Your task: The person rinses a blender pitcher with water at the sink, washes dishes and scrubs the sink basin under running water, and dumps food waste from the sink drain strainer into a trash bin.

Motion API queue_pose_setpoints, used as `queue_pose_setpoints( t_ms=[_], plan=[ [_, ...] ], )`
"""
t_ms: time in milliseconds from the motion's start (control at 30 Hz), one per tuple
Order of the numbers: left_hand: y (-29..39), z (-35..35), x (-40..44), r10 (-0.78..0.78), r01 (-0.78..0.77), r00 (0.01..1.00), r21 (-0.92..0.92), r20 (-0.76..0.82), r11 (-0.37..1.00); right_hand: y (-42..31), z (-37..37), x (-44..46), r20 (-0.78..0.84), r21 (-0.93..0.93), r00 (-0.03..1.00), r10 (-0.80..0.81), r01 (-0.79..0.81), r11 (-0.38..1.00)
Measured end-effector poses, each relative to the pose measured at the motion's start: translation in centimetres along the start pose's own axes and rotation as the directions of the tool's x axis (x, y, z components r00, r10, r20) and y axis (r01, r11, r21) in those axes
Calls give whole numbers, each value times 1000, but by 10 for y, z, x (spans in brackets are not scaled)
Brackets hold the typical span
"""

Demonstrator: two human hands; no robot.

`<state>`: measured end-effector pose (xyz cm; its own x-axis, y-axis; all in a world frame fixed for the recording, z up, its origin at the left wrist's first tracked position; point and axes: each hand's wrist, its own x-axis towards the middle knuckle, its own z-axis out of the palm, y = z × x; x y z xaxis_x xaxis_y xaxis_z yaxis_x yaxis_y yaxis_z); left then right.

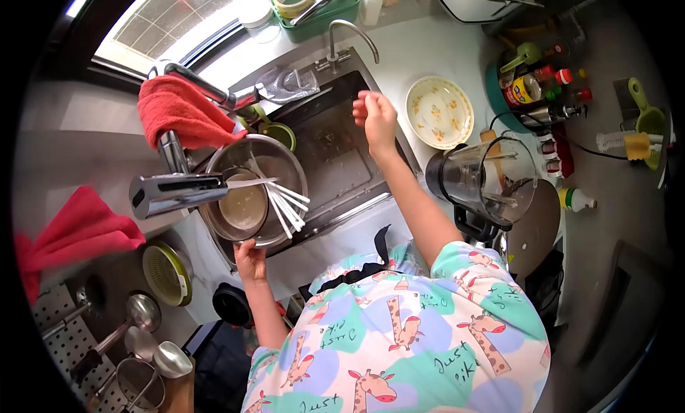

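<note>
My left hand (250, 262) grips the near rim of a round metal pot (265, 212), which holds cloudy, pale liquid (243, 206). The pot sits in or against a larger steel basin (295, 172) at the left of the sink. Several white-handled utensils (287, 207) lean across the rims, their other ends partly hidden. Above the pot reaches a chrome faucet (171, 193), with what looks like water at its mouth. Over the right side of the dark sink (332, 153), my right hand (376, 120) is raised, fingers loosely bent and nothing visible in them.
Right of the sink stand a flower-patterned plate (439, 112) and a blender jug (492, 181). Bottles (535, 86) crowd a teal tub farther right. A red cloth (182, 112) hangs over the faucet. A thin gooseneck tap (354, 35) rises behind the sink. Ladles (144, 312) hang lower left.
</note>
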<state>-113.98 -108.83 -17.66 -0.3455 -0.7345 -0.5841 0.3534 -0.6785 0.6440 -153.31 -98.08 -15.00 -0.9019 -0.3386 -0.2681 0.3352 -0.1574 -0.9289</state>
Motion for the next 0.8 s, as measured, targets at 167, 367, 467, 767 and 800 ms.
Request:
queue_pose_setpoints(
  t_ms=[167,367,467,767,800],
  plan=[
    [1,-35,11,4,-4,1000,11,-9,1000,136,-46,24,-96,-366,983,158,-183,912],
    [-2,-46,11,-31,31,997,7,-72,999,209,-65,31,90,-834,994,59,43,549],
    [-1,-31,6,-33,34,995,6,-91,999,220,-65,35,-6,-908,999,46,-25,418],
    [-1,-58,10,-47,48,991,11,-122,999,241,-58,59,32,-990,983,179,7,142],
    [-1,-45,7,-37,43,986,36,-161,998,243,-55,62,47,-993,983,179,27,116]
  ],
)
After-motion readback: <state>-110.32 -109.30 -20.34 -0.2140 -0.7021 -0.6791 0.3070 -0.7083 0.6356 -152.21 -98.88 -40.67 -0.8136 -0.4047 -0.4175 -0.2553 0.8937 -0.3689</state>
